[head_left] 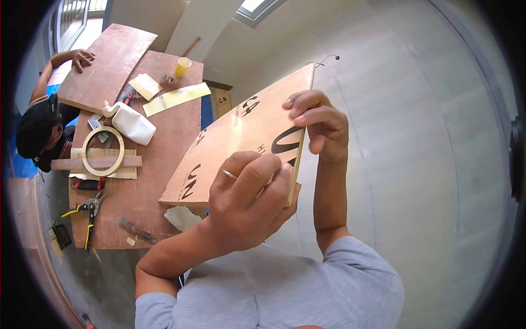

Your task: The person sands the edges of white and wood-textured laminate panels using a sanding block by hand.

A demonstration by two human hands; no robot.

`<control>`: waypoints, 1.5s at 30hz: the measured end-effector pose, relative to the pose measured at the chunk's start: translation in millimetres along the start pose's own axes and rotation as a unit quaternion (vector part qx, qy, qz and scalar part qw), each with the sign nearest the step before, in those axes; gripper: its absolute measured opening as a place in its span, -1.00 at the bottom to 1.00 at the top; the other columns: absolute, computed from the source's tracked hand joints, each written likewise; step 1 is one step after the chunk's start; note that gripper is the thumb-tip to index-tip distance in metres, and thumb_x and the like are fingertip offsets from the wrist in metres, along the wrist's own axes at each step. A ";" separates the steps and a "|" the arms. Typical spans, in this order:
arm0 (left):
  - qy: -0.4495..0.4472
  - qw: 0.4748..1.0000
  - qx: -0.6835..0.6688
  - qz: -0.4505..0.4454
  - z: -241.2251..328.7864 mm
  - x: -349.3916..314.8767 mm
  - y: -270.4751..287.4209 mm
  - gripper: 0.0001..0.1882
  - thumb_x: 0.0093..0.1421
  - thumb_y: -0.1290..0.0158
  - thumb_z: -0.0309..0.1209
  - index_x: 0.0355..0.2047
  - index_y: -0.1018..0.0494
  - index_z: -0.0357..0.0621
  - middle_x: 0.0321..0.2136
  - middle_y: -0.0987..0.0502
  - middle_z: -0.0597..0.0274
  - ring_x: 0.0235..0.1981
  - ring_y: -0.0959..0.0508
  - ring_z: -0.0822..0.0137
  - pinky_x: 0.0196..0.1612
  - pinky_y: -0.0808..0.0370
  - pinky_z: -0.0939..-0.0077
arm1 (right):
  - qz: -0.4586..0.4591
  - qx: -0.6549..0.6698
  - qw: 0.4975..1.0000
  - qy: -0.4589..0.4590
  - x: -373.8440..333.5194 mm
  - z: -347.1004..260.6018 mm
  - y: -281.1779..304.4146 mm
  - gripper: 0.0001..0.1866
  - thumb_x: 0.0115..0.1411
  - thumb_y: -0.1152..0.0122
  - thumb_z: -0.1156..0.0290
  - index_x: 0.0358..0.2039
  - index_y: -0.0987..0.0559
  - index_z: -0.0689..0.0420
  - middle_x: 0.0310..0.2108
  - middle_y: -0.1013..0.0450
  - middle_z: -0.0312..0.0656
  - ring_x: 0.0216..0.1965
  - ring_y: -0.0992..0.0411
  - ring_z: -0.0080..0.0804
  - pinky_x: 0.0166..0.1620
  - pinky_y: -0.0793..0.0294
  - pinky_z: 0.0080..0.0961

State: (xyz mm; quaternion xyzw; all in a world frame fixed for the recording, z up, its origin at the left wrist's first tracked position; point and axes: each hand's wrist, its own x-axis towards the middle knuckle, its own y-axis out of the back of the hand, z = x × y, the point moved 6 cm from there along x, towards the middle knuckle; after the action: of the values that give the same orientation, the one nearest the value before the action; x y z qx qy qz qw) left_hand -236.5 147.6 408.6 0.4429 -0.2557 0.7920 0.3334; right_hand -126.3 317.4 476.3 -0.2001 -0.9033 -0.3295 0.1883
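While near cluttered table point(123, 204) and wall point(285, 39), left fingers point(255, 176) around board point(219, 148), right fingers point(322, 116) half-spread.

On the table point(156, 175) left of the board point(219, 143), a tape roll point(84, 153) lies beside a jug point(135, 124).

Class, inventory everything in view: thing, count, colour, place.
Flat rectangular printed board: one, tan, centre
Rectangular wooden tabletop: one, brown, left
Flat wooden panel: one, brown, tabletop's far end
Rounded plastic jug: one, white, tabletop
Round tape roll: one, cream, across brown wooden strip
Tapered cup: one, yellow, tabletop's far edge
Metal snips: one, yellow-black, tabletop
Small tools, scraps: several, mixed, tabletop
Co-worker: one, black-capped, left
Shirt: one, grey, bottom
Left hand: one, bare, board's edge
Right hand: one, bare, board's edge
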 end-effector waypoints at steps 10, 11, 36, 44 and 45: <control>0.008 1.000 -0.003 -0.011 1.1 -3.5 -2.8 -0.52 0.00 -0.39 -0.55 -0.06 -0.47 -0.26 -0.20 -0.47 0.00 -0.31 -0.57 0.07 -0.31 -0.55 0.25 | 0.017 -0.029 0.999 0.014 1.9 -3.2 -1.8 -0.72 -0.06 -0.67 0.29 -0.40 -0.74 0.12 -0.38 -0.52 -0.31 -0.25 -0.46 -0.36 -0.13 -0.43 -0.40; 0.011 1.000 -0.004 -0.013 1.2 -3.7 -2.2 -0.52 0.00 -0.39 -0.55 -0.06 -0.47 -0.26 -0.19 -0.47 0.00 -0.30 -0.57 0.07 -0.30 -0.55 0.25 | 0.024 -0.019 0.999 0.024 1.3 -1.9 -0.5 -0.71 -0.06 -0.68 0.30 -0.39 -0.73 0.12 -0.35 -0.53 -0.30 -0.22 -0.47 -0.35 -0.10 -0.44 -0.39; -0.004 0.999 0.030 -0.023 0.8 3.8 4.8 -0.51 -0.07 -0.40 -0.55 -0.11 -0.49 -0.32 -0.17 -0.46 0.03 -0.33 -0.58 0.03 -0.32 -0.53 0.26 | 0.009 -0.101 0.995 0.004 11.8 -11.5 -11.2 -0.76 0.17 -0.52 0.16 -0.43 -0.77 0.08 -0.36 -0.62 -0.32 -0.22 -0.55 -0.40 0.03 -0.35 -0.37; -0.014 0.997 0.070 -0.036 3.9 3.6 3.2 -0.49 -0.03 -0.38 -0.53 -0.06 -0.45 -0.25 -0.18 -0.44 0.05 -0.28 -0.55 0.05 -0.28 -0.53 0.24 | 0.004 -0.198 0.980 0.034 7.2 -8.1 -12.4 -0.63 0.29 -0.37 0.02 -0.46 -0.72 0.05 -0.41 -0.57 -0.36 -0.11 -0.54 -0.38 0.23 -0.22 -0.27; -0.014 0.996 0.077 -0.035 4.1 3.0 3.8 -0.49 -0.02 -0.38 -0.52 -0.05 -0.45 -0.25 -0.18 -0.44 0.05 -0.27 -0.55 0.05 -0.28 -0.53 0.24 | -0.001 -0.220 0.975 0.039 10.5 -8.0 -9.8 -0.63 0.31 -0.36 0.03 -0.46 -0.71 0.05 -0.41 -0.56 -0.37 -0.08 -0.53 -0.38 0.26 -0.20 -0.25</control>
State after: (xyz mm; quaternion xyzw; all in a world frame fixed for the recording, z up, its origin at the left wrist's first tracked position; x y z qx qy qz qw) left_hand -238.3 143.2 412.7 0.4872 -0.1827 0.7910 0.3218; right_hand -138.2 307.7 481.8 -0.2230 -0.8006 -0.5280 0.1747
